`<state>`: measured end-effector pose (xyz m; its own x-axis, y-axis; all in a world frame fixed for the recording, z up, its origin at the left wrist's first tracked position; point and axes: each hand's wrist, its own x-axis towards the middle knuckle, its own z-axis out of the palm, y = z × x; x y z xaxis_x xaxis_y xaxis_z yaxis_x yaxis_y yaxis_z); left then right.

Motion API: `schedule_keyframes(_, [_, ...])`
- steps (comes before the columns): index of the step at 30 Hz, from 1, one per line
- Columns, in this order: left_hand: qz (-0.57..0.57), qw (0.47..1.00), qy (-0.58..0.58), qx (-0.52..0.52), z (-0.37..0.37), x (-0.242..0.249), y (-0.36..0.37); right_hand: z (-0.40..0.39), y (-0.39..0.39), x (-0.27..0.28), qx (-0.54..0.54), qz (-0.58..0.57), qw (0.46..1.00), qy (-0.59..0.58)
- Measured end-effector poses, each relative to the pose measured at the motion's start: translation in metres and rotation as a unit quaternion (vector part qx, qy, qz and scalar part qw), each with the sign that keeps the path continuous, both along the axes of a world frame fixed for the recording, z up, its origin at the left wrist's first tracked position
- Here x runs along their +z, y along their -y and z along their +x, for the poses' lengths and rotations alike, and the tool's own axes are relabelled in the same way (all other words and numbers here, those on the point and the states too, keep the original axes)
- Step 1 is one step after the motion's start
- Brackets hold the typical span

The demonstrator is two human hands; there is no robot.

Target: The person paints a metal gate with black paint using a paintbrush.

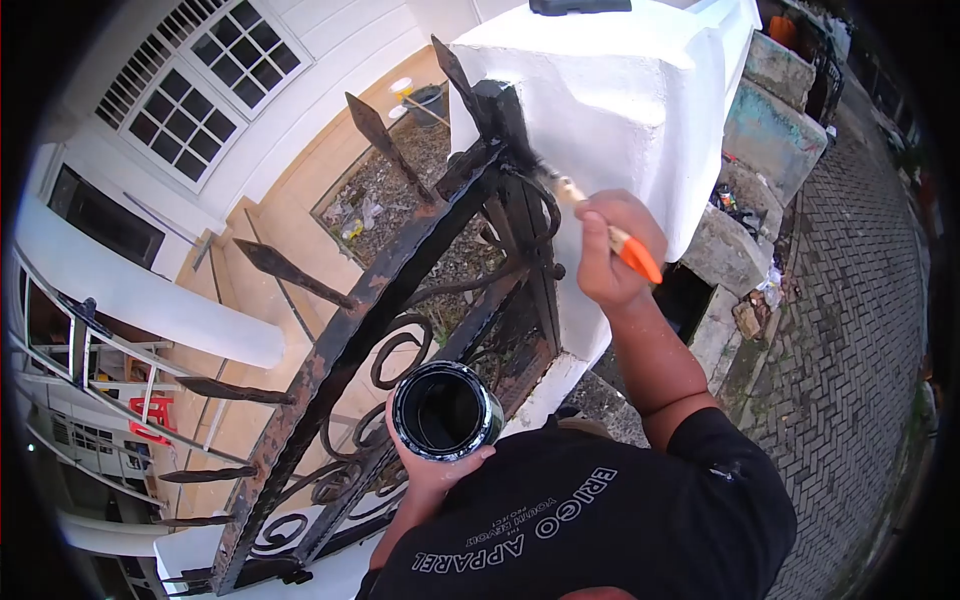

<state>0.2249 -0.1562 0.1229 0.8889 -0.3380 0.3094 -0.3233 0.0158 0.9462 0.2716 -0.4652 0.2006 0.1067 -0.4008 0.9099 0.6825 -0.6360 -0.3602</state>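
My right hand (618, 245) is closed around the handle of a paintbrush (568, 188), which has an orange end. Its dark bristles meet the top corner of the iron fence (375, 275), beside the white pillar; the bristles look a little blurred. In my left hand (432, 468) is an open paint can (447, 410) of black paint, held upright at chest height with the fingers around its side. Glossy black covers the fence's upper corner, while brown rusty patches show along its top rail and spikes.
The white pillar (590, 110) stands right against the fence, with a dark object (580, 6) on top. Beyond the fence are a bucket (428, 105) on gravel, a tiled porch and a red plastic stool (152, 418). Brick paving (845, 300) runs along the right.
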Motion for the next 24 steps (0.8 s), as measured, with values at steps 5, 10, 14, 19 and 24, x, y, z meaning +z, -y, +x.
schedule_keyframes(5, [0.013,0.999,0.032,0.0,0.004,-0.003,0.005,-0.007,0.006,0.025,0.085,-0.096,0.992,-0.012])
schedule_keyframes(10, [-0.002,1.0,0.023,0.004,0.004,-0.002,0.015,0.005,0.034,0.086,0.041,-0.227,0.971,-0.064])
schedule_keyframes(14, [-0.039,0.999,0.016,0.007,0.003,-0.001,0.023,0.015,0.05,0.132,-0.002,-0.359,0.932,-0.054])
schedule_keyframes(19, [-0.071,0.997,0.027,0.004,0.005,-0.001,0.037,0.01,0.046,0.152,-0.079,-0.488,0.869,-0.023])
schedule_keyframes(24, [-0.059,0.996,0.057,0.017,0.011,-0.005,0.041,-0.004,0.04,0.119,-0.046,-0.635,0.761,-0.122])
